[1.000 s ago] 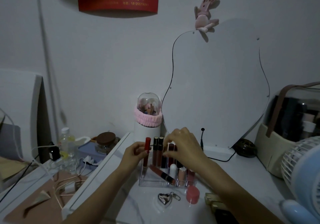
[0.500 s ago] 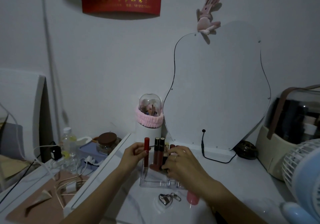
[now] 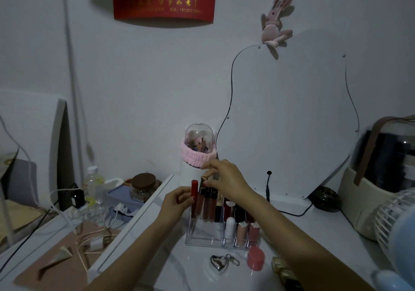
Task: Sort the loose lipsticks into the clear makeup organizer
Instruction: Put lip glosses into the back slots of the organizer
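Note:
The clear makeup organizer [image 3: 203, 236] stands on the white table, with several lipsticks and lip glosses upright in its back compartments and short tubes in the front slots. My left hand [image 3: 174, 205] pinches a red-capped lip gloss [image 3: 194, 189] standing at the organizer's back left corner. My right hand [image 3: 226, 181] is above the back row, its fingertips gripping the top of a dark brown lip gloss [image 3: 203, 197] that leans in among the other tubes.
A heart-shaped keychain [image 3: 219, 265] and a pink round case [image 3: 256, 261] lie in front of the organizer. A white brush holder with a pink band [image 3: 197, 153] and a wavy mirror [image 3: 292, 120] stand behind. A fan [image 3: 395, 227] is at the right, cables and bottles on the left.
My right hand rose from the organizer's front, lifting a dark lip gloss that lay across it up into the back row. My left hand kept holding the red-capped gloss.

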